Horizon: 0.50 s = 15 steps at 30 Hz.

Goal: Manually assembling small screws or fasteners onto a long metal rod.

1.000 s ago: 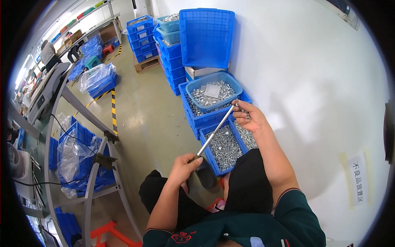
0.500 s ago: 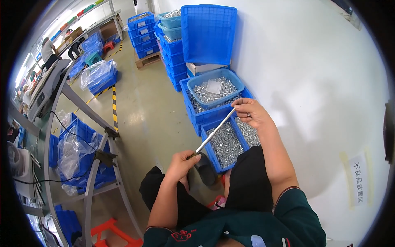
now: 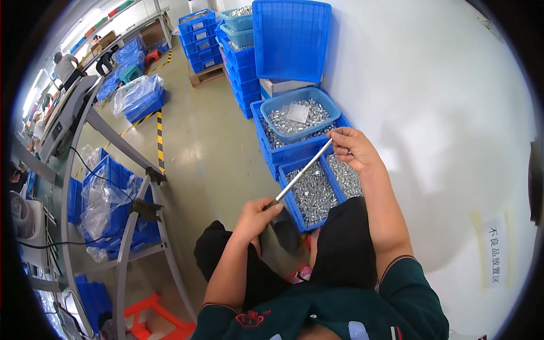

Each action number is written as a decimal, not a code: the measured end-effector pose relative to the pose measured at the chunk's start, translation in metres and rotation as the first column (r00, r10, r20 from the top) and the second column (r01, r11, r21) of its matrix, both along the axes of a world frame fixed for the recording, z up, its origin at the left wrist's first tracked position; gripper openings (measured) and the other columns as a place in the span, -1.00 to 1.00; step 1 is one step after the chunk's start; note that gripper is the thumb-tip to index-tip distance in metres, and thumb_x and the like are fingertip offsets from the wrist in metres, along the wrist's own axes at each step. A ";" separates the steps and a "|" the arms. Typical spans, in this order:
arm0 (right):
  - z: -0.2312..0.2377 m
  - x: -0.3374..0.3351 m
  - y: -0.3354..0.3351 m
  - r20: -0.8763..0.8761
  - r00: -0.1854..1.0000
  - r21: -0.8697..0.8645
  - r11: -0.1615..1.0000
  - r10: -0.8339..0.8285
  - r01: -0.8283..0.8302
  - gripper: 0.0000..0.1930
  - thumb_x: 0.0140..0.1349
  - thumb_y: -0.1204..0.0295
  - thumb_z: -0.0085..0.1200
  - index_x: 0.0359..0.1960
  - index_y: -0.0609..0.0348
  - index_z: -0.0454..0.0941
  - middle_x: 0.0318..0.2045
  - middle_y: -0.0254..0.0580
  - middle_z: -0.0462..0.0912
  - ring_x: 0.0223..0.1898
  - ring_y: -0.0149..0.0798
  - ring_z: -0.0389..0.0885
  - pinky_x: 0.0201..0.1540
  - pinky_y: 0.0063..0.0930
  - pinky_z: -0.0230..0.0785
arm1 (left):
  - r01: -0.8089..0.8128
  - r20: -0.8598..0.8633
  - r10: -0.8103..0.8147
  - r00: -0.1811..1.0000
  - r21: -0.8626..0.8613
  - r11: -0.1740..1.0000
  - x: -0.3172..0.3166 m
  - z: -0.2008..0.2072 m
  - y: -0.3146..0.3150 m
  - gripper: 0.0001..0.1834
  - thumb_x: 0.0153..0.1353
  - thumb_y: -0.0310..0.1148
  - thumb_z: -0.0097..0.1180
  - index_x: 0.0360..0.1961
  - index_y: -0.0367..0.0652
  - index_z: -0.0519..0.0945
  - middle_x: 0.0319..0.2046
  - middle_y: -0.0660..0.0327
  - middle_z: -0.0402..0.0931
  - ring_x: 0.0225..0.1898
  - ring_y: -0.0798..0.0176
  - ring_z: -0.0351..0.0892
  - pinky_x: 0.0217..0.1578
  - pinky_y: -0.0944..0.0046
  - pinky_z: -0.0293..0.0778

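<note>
A thin silvery metal rod [image 3: 305, 170] slants upward to the right between my hands. My left hand [image 3: 253, 220] is closed round its lower end, where a darker part shows at the fingers. At the upper end, my right hand [image 3: 352, 148] pinches the rod's tip between thumb and fingers. Below the rod stands a blue divided bin [image 3: 286, 199] filled with small metal parts [image 3: 313, 198]. Just beyond my right hand, a light-blue basin [image 3: 272, 131] with more metal parts and a clear flat piece [image 3: 298, 113] rests on a larger blue crate [image 3: 271, 156].
Blue crates [image 3: 242, 85] are stacked against the white wall [image 3: 442, 141] on my right. To the left stands a grey metal rack [image 3: 127, 249] with plastic-wrapped blue bins [image 3: 107, 198] and a hanging cable. A red-orange stool [image 3: 156, 317] sits low left. Another person [image 3: 67, 68] works far left.
Both hands have shifted slightly up and to the right with the rod. The view has tilted a little, so the bins appear slightly moved.
</note>
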State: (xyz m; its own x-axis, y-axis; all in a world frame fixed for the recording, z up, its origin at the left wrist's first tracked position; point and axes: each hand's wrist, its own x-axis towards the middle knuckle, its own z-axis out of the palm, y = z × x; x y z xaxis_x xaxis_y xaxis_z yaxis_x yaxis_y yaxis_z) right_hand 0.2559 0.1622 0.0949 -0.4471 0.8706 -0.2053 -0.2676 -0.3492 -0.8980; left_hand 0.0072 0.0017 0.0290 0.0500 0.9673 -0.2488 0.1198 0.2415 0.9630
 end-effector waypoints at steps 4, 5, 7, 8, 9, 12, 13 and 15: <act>0.005 0.001 -0.002 -0.094 0.996 0.017 1.000 0.007 -0.005 -0.82 0.13 0.41 0.12 -0.32 0.27 0.51 -0.62 -0.44 0.37 -0.69 -0.65 0.21 -0.75 -0.81 -0.04 | 0.048 0.122 -0.037 0.992 -0.092 0.995 -0.001 0.002 0.006 -0.78 0.12 -0.29 0.14 -0.47 -0.26 0.52 -0.66 0.43 0.29 -0.61 0.53 0.21 -0.60 0.46 0.14; 0.006 0.001 -0.002 -0.178 0.984 0.007 1.000 0.027 -0.026 -0.82 0.13 0.41 0.12 -0.31 0.27 0.51 -0.62 -0.44 0.37 -0.69 -0.65 0.21 -0.75 -0.81 -0.04 | 0.045 0.123 -0.033 0.992 -0.093 0.995 -0.001 0.000 0.007 -0.78 0.12 -0.29 0.14 -0.47 -0.26 0.52 -0.66 0.43 0.29 -0.61 0.53 0.21 -0.60 0.46 0.14; 0.004 0.001 -0.002 -0.184 0.983 -0.001 1.000 0.016 -0.016 -0.84 0.14 0.41 0.12 -0.34 0.27 0.50 -0.63 -0.43 0.36 -0.70 -0.65 0.21 -0.75 -0.80 -0.04 | 0.089 0.203 -0.073 0.977 -0.071 0.993 0.000 -0.004 0.009 -0.79 0.12 -0.29 0.13 -0.49 -0.23 0.53 -0.71 0.45 0.26 -0.67 0.57 0.17 -0.67 0.47 0.06; 0.000 0.001 0.000 -0.096 0.995 0.048 0.998 -0.035 0.040 -0.84 0.13 0.42 0.12 -0.35 0.26 0.50 -0.64 -0.43 0.36 -0.71 -0.64 0.20 -0.75 -0.80 -0.04 | 0.090 0.204 -0.074 0.976 -0.070 0.993 0.003 -0.004 0.009 -0.79 0.12 -0.29 0.13 -0.49 -0.23 0.53 -0.71 0.45 0.26 -0.67 0.57 0.17 -0.67 0.47 0.06; -0.002 0.002 0.001 -0.011 0.996 0.101 0.991 -0.091 0.091 -0.84 0.13 0.42 0.13 -0.36 0.25 0.50 -0.65 -0.43 0.35 -0.71 -0.63 0.20 -0.75 -0.80 -0.05 | 0.075 0.199 -0.062 0.978 -0.059 0.995 0.007 -0.003 0.009 -0.79 0.13 -0.29 0.13 -0.51 -0.23 0.52 -0.71 0.45 0.26 -0.68 0.57 0.16 -0.68 0.47 0.05; -0.003 -0.012 -0.006 0.116 0.984 0.126 0.985 -0.132 0.118 -0.85 0.10 0.42 0.15 -0.39 0.23 0.50 -0.66 -0.45 0.33 -0.72 -0.62 0.18 -0.75 -0.77 -0.08 | 0.051 0.183 -0.039 0.982 -0.061 0.997 0.013 0.005 0.010 -0.77 0.13 -0.28 0.11 -0.53 -0.22 0.50 -0.70 0.44 0.27 -0.67 0.56 0.18 -0.66 0.47 0.05; -0.002 -0.019 -0.010 0.154 0.985 0.109 0.992 -0.080 0.064 -0.84 0.07 0.41 0.17 -0.40 0.23 0.50 -0.68 -0.46 0.31 -0.72 -0.63 0.16 -0.75 -0.75 -0.13 | 0.040 0.174 -0.027 0.984 -0.073 0.996 0.015 0.006 0.011 -0.76 0.14 -0.26 0.11 -0.53 -0.21 0.49 -0.69 0.42 0.29 -0.65 0.54 0.19 -0.64 0.46 0.07; 0.001 -0.033 -0.022 0.228 0.969 0.029 0.995 0.091 -0.100 -0.84 0.07 0.42 0.17 -0.39 0.25 0.51 -0.68 -0.46 0.31 -0.73 -0.63 0.15 -0.75 -0.73 -0.16 | 0.019 0.191 -0.008 0.981 -0.053 0.998 0.018 0.003 0.016 -0.76 0.14 -0.26 0.10 -0.52 -0.21 0.50 -0.69 0.42 0.29 -0.65 0.54 0.19 -0.64 0.47 0.07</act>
State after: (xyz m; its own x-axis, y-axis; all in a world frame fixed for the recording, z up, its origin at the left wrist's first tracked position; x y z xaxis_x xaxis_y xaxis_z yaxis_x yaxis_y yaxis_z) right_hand 0.2225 0.1406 0.0956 -0.4745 0.8356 -0.2769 -0.0232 -0.3263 -0.9450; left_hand 0.0253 0.0173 0.0319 0.1147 0.9516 -0.2852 -0.0615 0.2933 0.9540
